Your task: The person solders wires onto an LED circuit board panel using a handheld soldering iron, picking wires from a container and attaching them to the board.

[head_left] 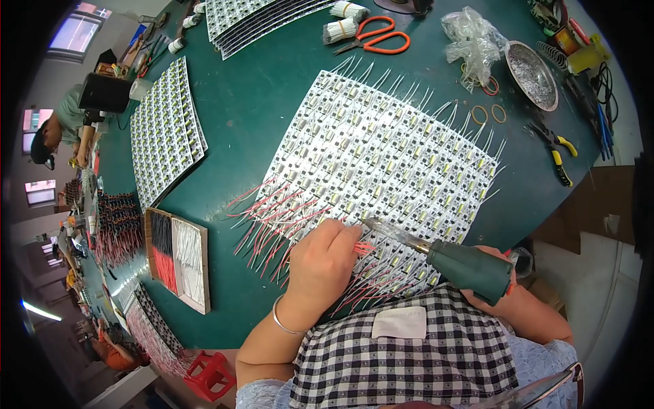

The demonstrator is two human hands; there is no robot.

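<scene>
A white circuit-board panel (pixel 381 143) with rows of small components lies on the green table in front of me. White wires stick out along its far edge, and red and white wires (pixel 269 255) fringe its near left side. Over the near part of the panel, my left hand (pixel 320 262) is closed on a small bunch of red wires (pixel 364 249), whose ends show past the fingertips. My right hand (pixel 501 310) grips a green soldering gun (pixel 470 269). Its tip points left and meets the board just beyond my left fingers; whether it touches is unclear.
Left of the panel stand a box of black, red and white wires (pixel 208 273) and another stack of boards (pixel 167 129). Beyond lie orange-handled scissors (pixel 381 37) and wire bundles (pixel 340 31). At right are a metal dish (pixel 531 75), rubber bands (pixel 480 114) and yellow-handled pliers (pixel 558 153).
</scene>
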